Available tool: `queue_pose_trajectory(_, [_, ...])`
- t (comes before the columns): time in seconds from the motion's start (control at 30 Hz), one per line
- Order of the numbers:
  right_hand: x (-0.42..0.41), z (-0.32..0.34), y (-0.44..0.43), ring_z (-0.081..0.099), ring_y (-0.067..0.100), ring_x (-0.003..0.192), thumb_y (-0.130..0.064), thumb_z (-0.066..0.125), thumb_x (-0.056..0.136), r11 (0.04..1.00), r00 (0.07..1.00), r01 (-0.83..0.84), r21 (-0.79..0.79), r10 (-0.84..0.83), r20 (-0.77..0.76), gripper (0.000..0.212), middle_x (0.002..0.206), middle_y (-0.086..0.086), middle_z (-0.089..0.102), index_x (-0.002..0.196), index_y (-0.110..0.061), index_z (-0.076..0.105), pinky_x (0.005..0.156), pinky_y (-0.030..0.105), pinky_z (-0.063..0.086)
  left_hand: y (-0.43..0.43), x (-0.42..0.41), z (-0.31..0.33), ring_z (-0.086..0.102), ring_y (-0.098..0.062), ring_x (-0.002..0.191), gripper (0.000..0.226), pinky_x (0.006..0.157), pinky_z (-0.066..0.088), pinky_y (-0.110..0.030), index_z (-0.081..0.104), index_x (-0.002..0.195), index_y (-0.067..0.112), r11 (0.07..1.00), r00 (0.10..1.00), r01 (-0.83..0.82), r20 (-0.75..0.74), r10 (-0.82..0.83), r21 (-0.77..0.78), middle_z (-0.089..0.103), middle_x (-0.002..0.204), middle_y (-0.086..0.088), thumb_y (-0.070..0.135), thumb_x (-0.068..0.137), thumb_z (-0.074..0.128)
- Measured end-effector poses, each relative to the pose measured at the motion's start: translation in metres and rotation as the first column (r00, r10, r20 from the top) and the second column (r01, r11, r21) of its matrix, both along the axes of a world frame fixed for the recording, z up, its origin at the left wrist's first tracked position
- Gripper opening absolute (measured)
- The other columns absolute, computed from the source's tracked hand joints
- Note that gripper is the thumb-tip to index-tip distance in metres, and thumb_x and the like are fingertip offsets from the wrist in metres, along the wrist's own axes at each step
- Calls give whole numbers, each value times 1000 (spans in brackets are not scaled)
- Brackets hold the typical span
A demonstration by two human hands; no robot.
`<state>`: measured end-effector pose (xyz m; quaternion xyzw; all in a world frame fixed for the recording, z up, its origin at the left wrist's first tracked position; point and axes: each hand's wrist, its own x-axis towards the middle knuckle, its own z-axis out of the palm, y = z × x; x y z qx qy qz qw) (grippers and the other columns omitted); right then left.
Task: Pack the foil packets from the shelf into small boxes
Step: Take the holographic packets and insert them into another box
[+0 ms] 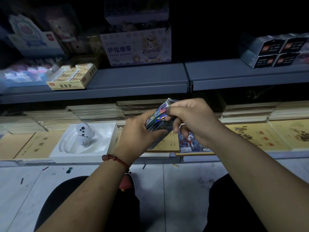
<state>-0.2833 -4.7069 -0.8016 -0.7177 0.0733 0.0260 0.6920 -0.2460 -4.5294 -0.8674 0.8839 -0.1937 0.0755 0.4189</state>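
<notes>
Gripping a bunch of shiny foil packets [160, 113] in the left hand [133, 133], over the low shelf [250, 159]. Pinching their top with the right hand [194, 118]. Likely none boxed yet; one more packet [187, 141] lying on the shelf.

Two shelves, with hands before the lower one.
On the upper shelf [133, 77] a carton [135, 47] stands mid-way, an open box [70, 76] to its left and stacked boxes [275, 51] far right. On the lower shelf [234, 159], notebooks [275, 136] carry a tray [83, 148] at left. Right of the tray, the left hand [135, 133] and right hand [192, 118] hold foil packets [158, 114] above a loose packet [189, 141].
</notes>
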Motion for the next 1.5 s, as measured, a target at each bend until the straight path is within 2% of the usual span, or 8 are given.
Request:
queue_pose_trajectory(0.3, [3,2,-2,45,15,41,-13,78,89,982,982,77,171,-105,159,20,56,2,56,82,-3,61,35,22,31,1,1,1,68,5,92,60,83,52,-18,67,124,40,999,999,-42,-11,42,-25,75,99,20,36,70,92])
queue_pose_trajectory(0.6, [5,3,-1,37,21,41,-11,72,94,939,924,192,285,-271,268,27,51,5,46,72,-12,56,38,24,31,2,3,0,67,6,96,60,86,50,-13,68,123,37,998,998,-57,-12,57,-10,75,103,21,39,68,93])
queue_pose_trajectory(0.73, [4,1,-2,38,24,43,-11,66,98,944,911,223,243,-290,293,21,51,7,47,79,-9,56,38,25,33,2,2,2,66,8,93,58,79,45,-3,69,122,34,998,999,-52,-17,52,-25,75,101,18,35,69,93])
queue_pose_trajectory(0.87, [2,-4,8,49,26,46,-17,64,98,992,972,127,-24,-119,201,20,78,29,58,102,1,56,38,29,37,1,1,4,62,17,86,54,73,40,1,69,118,32,998,998,-57,12,57,-32,71,91,22,34,70,92])
queue_pose_trajectory(1.03, [1,-11,13,44,4,31,-12,64,97,973,982,94,-209,-55,183,19,62,13,53,94,7,64,36,16,36,1,0,5,65,12,89,56,73,41,-2,69,120,35,998,999,-47,27,47,-30,73,93,21,35,70,92])
queue_pose_trajectory(1.27, [15,-8,-6,47,21,37,-9,62,97,933,866,359,17,-340,366,28,61,23,52,84,14,52,39,23,34,1,3,5,57,24,81,52,70,38,2,70,115,33,993,994,-98,-55,94,-62,65,86,33,29,69,93])
queue_pose_trajectory(1.4, [16,-3,-20,49,16,35,-12,61,99,896,786,440,61,-417,456,26,64,28,51,77,1,53,39,26,34,2,6,4,59,23,84,49,69,39,1,70,111,34,988,991,-115,-86,107,-106,68,89,31,28,68,94])
queue_pose_trajectory(1.5, [16,-3,-24,52,16,37,-14,61,99,891,767,453,31,-407,496,23,62,10,56,77,-11,56,40,30,37,2,6,4,60,20,84,50,68,40,1,70,112,35,985,989,-124,-98,112,-123,69,90,29,30,68,94])
